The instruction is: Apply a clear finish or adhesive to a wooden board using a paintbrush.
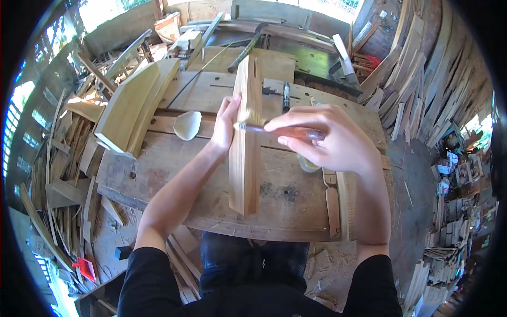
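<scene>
A long, squared wooden post, with a slot near its far end, lies lengthwise over the bench in front of me. My left hand grips its left side near the middle, some fingers hidden by the wood. My right hand is closed round the reddish-brown handle of a brush. The brush's pale bristles are at the post's upper face, seemingly touching it. Left of my left hand sits a shallow, off-white dish. Partly hidden below my right hand is a small clear container.
The worn workbench carries a curved wooden panel piece at left, a dark pen-like tool, a dark-handled tool at the far side and narrow wooden pieces at right. Scrap boards crowd the right wall.
</scene>
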`<state>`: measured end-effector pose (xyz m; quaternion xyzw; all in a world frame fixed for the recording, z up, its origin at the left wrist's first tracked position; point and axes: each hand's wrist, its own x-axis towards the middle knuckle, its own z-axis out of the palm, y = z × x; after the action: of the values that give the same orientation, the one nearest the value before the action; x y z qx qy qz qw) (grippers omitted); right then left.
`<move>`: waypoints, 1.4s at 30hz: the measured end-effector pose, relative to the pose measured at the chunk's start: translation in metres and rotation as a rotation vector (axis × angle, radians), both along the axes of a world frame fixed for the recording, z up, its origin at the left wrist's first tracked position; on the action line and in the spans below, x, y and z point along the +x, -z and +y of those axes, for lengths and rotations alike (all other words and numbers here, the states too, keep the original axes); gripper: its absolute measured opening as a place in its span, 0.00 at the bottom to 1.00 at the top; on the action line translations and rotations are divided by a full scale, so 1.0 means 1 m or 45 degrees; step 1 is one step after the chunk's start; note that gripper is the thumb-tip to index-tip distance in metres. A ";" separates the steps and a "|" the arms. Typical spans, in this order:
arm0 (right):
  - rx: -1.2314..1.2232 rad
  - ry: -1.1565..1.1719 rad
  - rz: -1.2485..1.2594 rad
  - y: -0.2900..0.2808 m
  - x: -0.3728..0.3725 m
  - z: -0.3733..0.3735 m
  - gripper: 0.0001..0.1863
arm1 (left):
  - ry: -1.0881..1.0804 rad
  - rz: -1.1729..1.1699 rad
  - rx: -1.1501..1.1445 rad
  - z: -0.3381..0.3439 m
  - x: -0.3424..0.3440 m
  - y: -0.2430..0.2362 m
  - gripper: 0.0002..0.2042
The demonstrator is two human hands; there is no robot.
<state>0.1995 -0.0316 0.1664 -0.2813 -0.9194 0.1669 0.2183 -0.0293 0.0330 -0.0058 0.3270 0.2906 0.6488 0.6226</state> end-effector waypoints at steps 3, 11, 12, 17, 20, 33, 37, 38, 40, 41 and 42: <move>-0.224 -0.262 -0.036 0.005 0.001 -0.001 0.10 | -0.035 0.089 -0.007 0.003 -0.003 -0.004 0.14; -0.531 -0.597 -0.214 0.011 -0.010 -0.013 0.12 | 0.161 0.072 -0.138 -0.008 -0.006 -0.017 0.24; -0.529 -0.599 -0.216 0.011 -0.010 -0.013 0.12 | 0.159 0.057 -0.186 -0.009 -0.006 -0.017 0.27; -0.321 -0.228 -0.379 -0.002 -0.010 -0.014 0.09 | 0.513 -0.311 -0.168 -0.015 -0.015 -0.019 0.38; -0.044 -0.178 -0.166 0.019 -0.007 0.002 0.08 | 0.618 -0.602 -0.091 -0.018 -0.001 -0.030 0.43; 0.137 0.251 0.433 0.005 -0.014 0.010 0.06 | 0.748 -0.163 -0.068 -0.027 0.014 -0.029 0.51; 0.675 0.292 0.497 0.012 -0.006 0.027 0.14 | 0.739 -0.257 -0.080 -0.034 0.024 -0.026 0.51; 0.749 0.303 0.484 0.014 -0.008 0.029 0.15 | 0.725 -0.239 -0.069 -0.037 0.023 -0.025 0.51; 0.761 0.233 0.425 0.016 -0.015 0.025 0.17 | 0.765 -0.124 -0.014 -0.040 0.017 -0.028 0.50; 0.740 0.236 0.373 0.016 -0.017 0.021 0.17 | 0.783 -0.160 0.018 -0.038 0.016 -0.022 0.48; 0.713 0.247 0.312 0.016 -0.017 0.015 0.18 | 0.755 -0.138 0.031 -0.037 0.020 -0.022 0.48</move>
<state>0.1827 -0.0164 0.1502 -0.2744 -0.8655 -0.0815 0.4111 -0.0093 -0.0041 0.0164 0.3698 0.1409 0.4586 0.7957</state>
